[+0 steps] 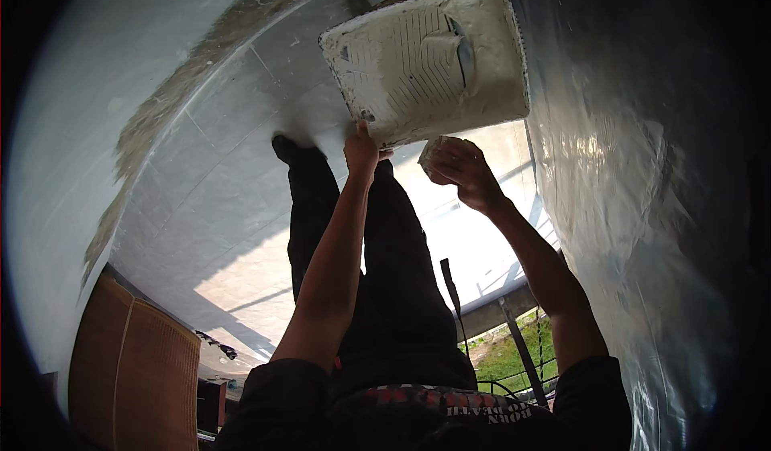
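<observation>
A paint roller tray (430, 57), ribbed and coated with off-white paint or plaster, is at the top centre. A thick fold of the coating stands up beside a dark gap in its middle. My left hand (364, 154) is closed on the tray's near left corner, thumb on top. Just below the tray's near edge, my right hand (464, 168) is closed around a small greyish, crumpled-looking lump (429, 155). Its kind cannot be made out, and my fingers cover part of it. The lump appears apart from the tray.
Pale floor tiles (201, 162) spread beneath my legs, partly sunlit. At right a wall (626, 210) has a shiny, streaked surface; another pale wall (88, 130) curves along the left. A brown panel (136, 363) stands at lower left. A dark railing (526, 355) borders grass at lower right.
</observation>
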`<state>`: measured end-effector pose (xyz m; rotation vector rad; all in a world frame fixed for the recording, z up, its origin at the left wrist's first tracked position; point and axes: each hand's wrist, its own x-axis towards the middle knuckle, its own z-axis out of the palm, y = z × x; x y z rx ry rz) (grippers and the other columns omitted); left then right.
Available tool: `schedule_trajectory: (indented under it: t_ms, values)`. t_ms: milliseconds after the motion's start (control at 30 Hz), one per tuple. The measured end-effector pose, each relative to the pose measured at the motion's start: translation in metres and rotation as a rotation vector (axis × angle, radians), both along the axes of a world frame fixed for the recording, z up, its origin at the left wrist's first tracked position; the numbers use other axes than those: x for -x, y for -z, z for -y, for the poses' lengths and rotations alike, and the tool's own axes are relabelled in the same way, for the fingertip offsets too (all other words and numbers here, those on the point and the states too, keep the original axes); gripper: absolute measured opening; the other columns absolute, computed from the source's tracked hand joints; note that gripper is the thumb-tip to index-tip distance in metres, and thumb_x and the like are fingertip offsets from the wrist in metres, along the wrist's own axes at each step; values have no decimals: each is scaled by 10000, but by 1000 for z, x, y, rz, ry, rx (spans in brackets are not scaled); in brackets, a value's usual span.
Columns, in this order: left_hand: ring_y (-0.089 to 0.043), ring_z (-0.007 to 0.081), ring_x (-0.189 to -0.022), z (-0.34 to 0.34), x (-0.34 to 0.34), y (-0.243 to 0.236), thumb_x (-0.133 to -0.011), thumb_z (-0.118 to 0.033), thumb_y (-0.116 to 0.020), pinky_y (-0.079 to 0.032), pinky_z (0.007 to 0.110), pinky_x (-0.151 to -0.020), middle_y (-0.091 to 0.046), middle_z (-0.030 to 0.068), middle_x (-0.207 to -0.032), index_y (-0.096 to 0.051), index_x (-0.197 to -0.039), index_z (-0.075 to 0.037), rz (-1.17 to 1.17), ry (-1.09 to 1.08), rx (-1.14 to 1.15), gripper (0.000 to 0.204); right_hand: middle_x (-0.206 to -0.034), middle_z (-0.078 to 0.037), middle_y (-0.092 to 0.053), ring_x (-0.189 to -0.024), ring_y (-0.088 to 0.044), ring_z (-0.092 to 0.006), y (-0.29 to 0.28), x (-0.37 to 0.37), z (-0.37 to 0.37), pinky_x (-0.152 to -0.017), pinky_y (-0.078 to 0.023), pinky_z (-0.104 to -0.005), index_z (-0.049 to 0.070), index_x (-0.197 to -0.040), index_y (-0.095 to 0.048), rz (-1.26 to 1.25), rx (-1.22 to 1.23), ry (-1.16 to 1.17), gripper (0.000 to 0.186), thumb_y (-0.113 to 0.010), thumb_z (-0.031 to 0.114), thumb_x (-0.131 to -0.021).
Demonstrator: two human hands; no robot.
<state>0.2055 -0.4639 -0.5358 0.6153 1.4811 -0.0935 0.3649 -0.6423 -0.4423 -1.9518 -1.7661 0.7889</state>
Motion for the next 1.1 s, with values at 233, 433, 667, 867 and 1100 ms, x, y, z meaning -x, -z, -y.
schedule_trajectory:
  t_ms: [233, 433, 667, 867, 1100]
  values:
    - [-735, 378, -759, -5, 4, -4, -1063, -409, -381, -661, 360, -586, -592, 336, -1206, -473, -1290, 200, 35, 82, 0, 656, -1269, -77, -623, -1304, -507, -297, -12, -11, 9, -1086, -394, -462, 97, -1210, -640, 213, -83, 204, 515, -584, -94, -735]
    - [-737, 375, -760, -4, 3, -3, -1056, -420, -396, -665, 347, -601, -589, 332, -1212, -425, -1326, 201, 52, -2, 61, 678, -1376, -101, -593, -1381, -450, -311, 9, 14, 22, -1149, -276, -486, 101, -1244, -657, 446, 33, 362, 538, -616, -106, -749]
    - [-737, 371, -746, -5, 4, -8, -1052, -427, -410, -664, 348, -589, -593, 324, -1201, -425, -1326, 197, 37, -14, 49, 682, -1388, -65, -555, -1412, -407, -286, 8, 32, 22, -1173, -222, -500, 186, -1257, -622, 514, 131, 298, 565, -588, -21, -733]
    - [-742, 348, -823, -1, -2, -16, -1066, -452, -354, -666, 342, -743, -634, 298, -1141, -412, -1336, 179, 52, 69, 86, 689, -1342, -39, -592, -1357, -472, -228, -14, 51, 47, -1136, -289, -439, 240, -1228, -661, 326, 233, 208, 581, -571, -43, -729]
    - [-741, 349, -760, -7, 5, -8, -1046, -459, -419, -658, 325, -582, -615, 288, -1179, -447, -1325, 180, 74, 1, 78, 698, -964, -150, -681, -768, -694, -242, -12, 41, 1, -771, -610, -364, -47, -1144, -622, -838, 88, 1437, 252, -542, 141, -997]
